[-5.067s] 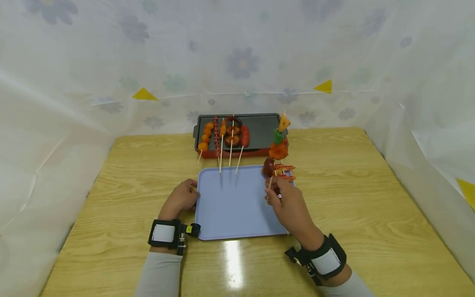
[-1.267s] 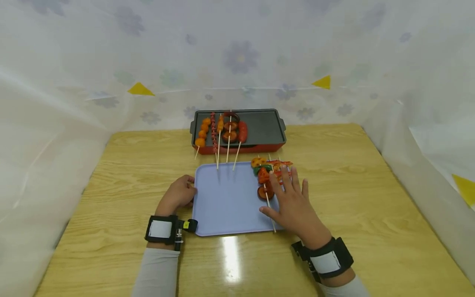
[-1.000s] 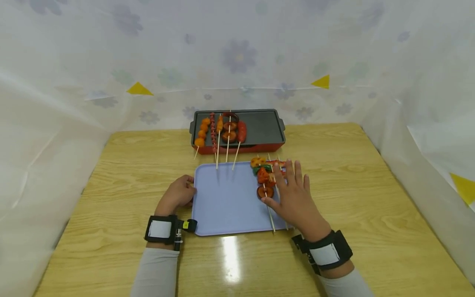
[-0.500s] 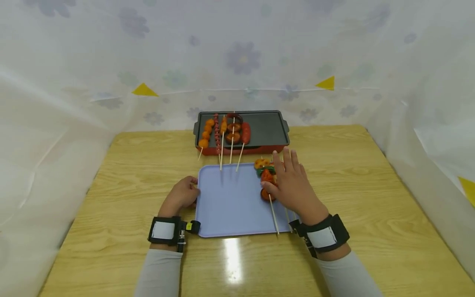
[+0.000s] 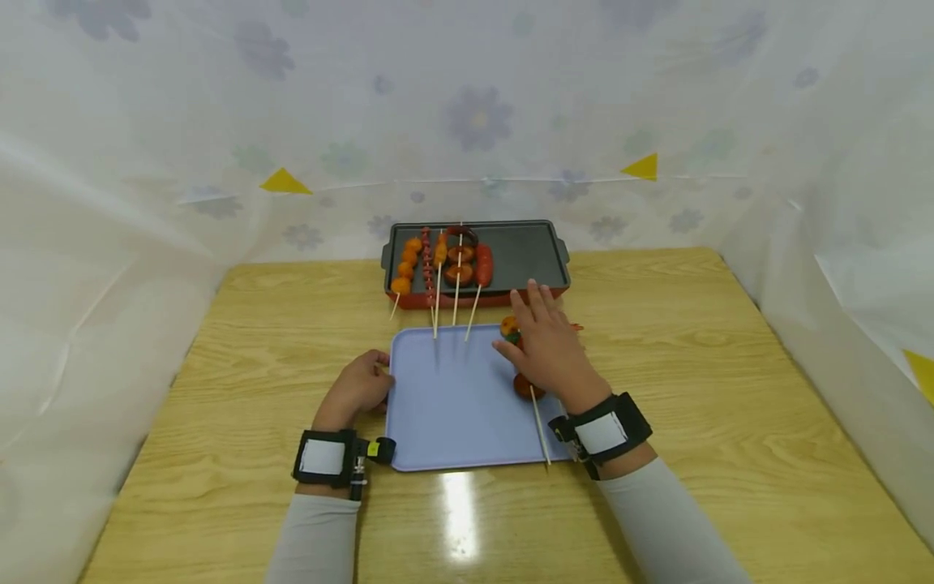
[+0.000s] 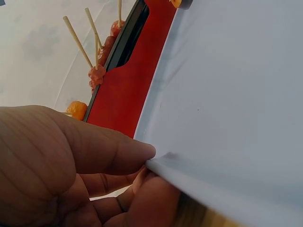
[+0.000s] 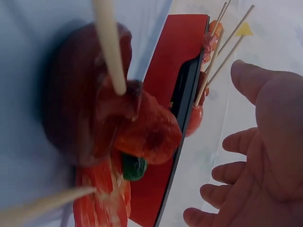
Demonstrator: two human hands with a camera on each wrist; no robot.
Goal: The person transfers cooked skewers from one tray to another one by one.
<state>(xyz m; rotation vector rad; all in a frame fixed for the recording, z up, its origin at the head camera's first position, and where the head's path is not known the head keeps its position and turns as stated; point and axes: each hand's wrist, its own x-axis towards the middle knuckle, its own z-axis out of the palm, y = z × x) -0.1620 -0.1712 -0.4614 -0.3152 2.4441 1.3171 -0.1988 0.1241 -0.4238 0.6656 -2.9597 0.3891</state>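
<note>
My left hand pinches the left rim of a pale lavender tray; in the left wrist view its thumb is on top with fingers curled beneath. Over the tray's right side hovers my right hand, fingers straight and spread, palm down, holding nothing. Below it lies a mixed vegetable skewer, its bare stick reaching past the tray's front edge. The right wrist view shows its round brown piece, a red piece and a green piece. Red-striped skewers lie beside it, mostly hidden from above by the hand.
Behind the tray stands a red grill with a black plate. On its left half lie several skewers, among them orange balls, brown mushroom slices and a red sausage. Their sticks overhang the front. A white flowered curtain surrounds the wooden table.
My right hand earlier held the vegetable skewer upright; it now lies on the tray, released. Since then the open hand has drifted forward and left over it. My left hand stays at the rim.
</note>
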